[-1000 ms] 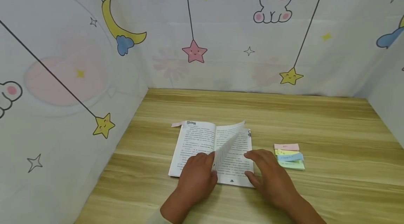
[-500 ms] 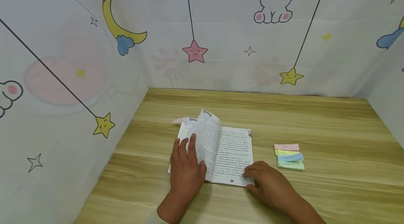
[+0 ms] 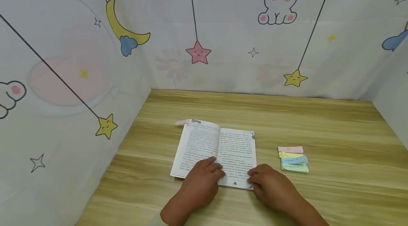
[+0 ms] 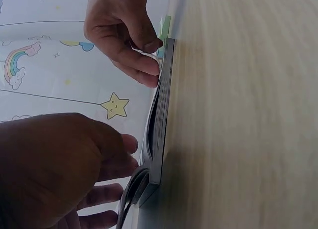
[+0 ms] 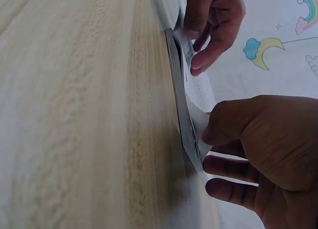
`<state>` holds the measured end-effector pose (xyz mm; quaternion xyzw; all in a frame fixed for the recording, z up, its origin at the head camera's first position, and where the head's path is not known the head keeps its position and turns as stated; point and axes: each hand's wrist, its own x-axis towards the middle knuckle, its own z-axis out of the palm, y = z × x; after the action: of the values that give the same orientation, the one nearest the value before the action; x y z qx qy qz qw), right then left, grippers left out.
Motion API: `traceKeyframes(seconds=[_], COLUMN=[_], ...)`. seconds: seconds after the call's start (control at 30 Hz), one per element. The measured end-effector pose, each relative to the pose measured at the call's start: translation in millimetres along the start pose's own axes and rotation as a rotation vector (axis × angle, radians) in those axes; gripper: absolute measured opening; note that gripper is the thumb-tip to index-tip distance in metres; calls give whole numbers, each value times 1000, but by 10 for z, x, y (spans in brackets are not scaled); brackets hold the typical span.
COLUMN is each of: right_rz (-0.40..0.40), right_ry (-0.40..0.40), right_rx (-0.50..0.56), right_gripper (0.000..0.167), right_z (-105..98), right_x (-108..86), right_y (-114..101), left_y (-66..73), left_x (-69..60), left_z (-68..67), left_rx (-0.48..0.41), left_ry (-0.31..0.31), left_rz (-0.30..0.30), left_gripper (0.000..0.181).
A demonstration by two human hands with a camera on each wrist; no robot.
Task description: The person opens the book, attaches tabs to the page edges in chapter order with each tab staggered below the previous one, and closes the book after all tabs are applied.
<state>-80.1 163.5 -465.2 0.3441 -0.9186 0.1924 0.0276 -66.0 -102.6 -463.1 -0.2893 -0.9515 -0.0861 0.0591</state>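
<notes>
An open book point(image 3: 237, 148) with printed pages lies on the wooden table. My left hand point(image 3: 202, 180) rests over the lower middle of the book near its spine, fingers relaxed and touching the paper. At the lower right corner, my right hand point(image 3: 274, 185) pinches the edge of a right-hand page point(image 5: 198, 124) between thumb and forefinger. The right wrist view has that page lifted slightly off the leaves below. Seen from the left wrist, the bottom edge of the book point(image 4: 163, 110) shows its pages bulging up near the spine.
A pink paper strip point(image 3: 182, 122) sticks out from the book's upper left corner. Right of the book lie pink point(image 3: 290, 149), yellow point(image 3: 283, 154), blue point(image 3: 294, 160) and green point(image 3: 294, 168) paper strips, partly overlapping. Cartoon-printed white cloth point(image 3: 236, 70) borders the wooden table point(image 3: 344, 130).
My left hand has turned a page over to the left, then come back right to the spine. My right hand has moved slightly down to the lower right corner and taken a page edge.
</notes>
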Motion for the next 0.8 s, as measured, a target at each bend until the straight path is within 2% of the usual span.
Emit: traceKeyframes(seconds=[0.13,0.27,0.37,0.43,0.5,0.57,0.67,0.73,0.8], right_rz=[-11,-84,-157,-193,-206,-200,-152,-119,-88], right_ry=[32,204,349,402,433,458,485,473,413], right_rx=[1,-2,-10,-5,8,26,21,24,21], right_gripper=[13,17,23,24,14,21,44,37,33], right_z=[8,29,7,-27,-44,-48,-32,-13,10], right_x=[-6,16,56,76,84,83,72,60,46], right_y=[10,33,27,6,-14,-29,-35,-28,-18], left_y=[6,17,31,36,39,37,18,-2,-23], left_x=[1,25,45,57,63,66,67,76,84], left_z=[36,60,76,80,79,77,87,94,99], left_rx=[-24,-7,9,10,8,8,16,4,-7], left_ry=[-19,-28,-17,-5,15,54,168,265,370], left_rz=[-59,-77,-89,-100,-106,-111,-120,-142,-174], left_gripper=[23,38,41,38,32,29,34,47,64])
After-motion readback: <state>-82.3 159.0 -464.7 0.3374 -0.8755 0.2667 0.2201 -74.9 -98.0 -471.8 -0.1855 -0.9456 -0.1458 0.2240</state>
